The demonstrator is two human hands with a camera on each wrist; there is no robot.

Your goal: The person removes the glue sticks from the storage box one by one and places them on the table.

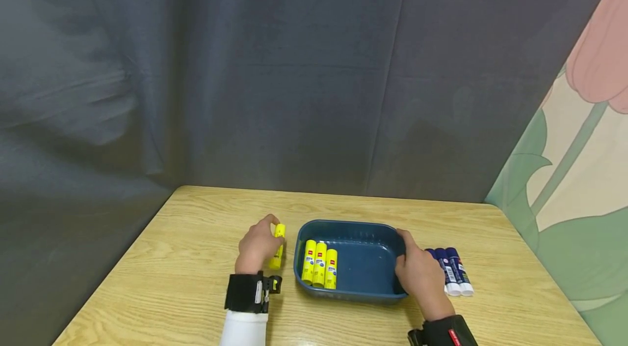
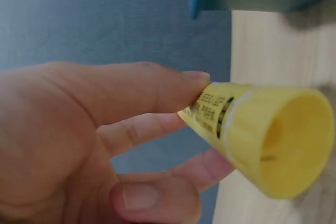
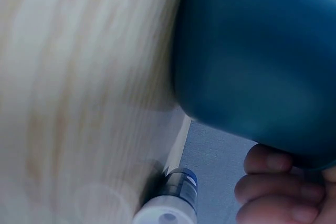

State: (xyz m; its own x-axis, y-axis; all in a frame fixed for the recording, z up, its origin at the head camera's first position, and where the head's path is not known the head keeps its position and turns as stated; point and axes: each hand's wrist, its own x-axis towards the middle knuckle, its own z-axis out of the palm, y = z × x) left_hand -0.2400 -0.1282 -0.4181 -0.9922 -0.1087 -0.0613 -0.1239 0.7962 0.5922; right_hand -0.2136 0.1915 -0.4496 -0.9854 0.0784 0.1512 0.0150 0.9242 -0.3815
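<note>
My left hand [image 1: 258, 243] pinches a yellow glue stick [image 1: 277, 246] between thumb and fingers, just left of the blue tray [image 1: 373, 295]. In the left wrist view the end of this glue stick [image 2: 296, 142] points toward the camera. Three more yellow glue sticks [image 1: 319, 265] lie side by side in the left part of the tray. My right hand [image 1: 423, 279] grips the tray's right rim, thumb over the inner side. The right wrist view shows its curled fingers [image 3: 275, 184] under the rim, against the outer wall.
Several dark blue glue sticks [image 1: 452, 271] with white ends lie in a row right of the tray, partly behind my right hand. The wooden table [image 1: 196, 280] ends at a grey curtain [image 1: 294, 90] at the back. A flower-patterned cloth [image 1: 579, 199] hangs at the right.
</note>
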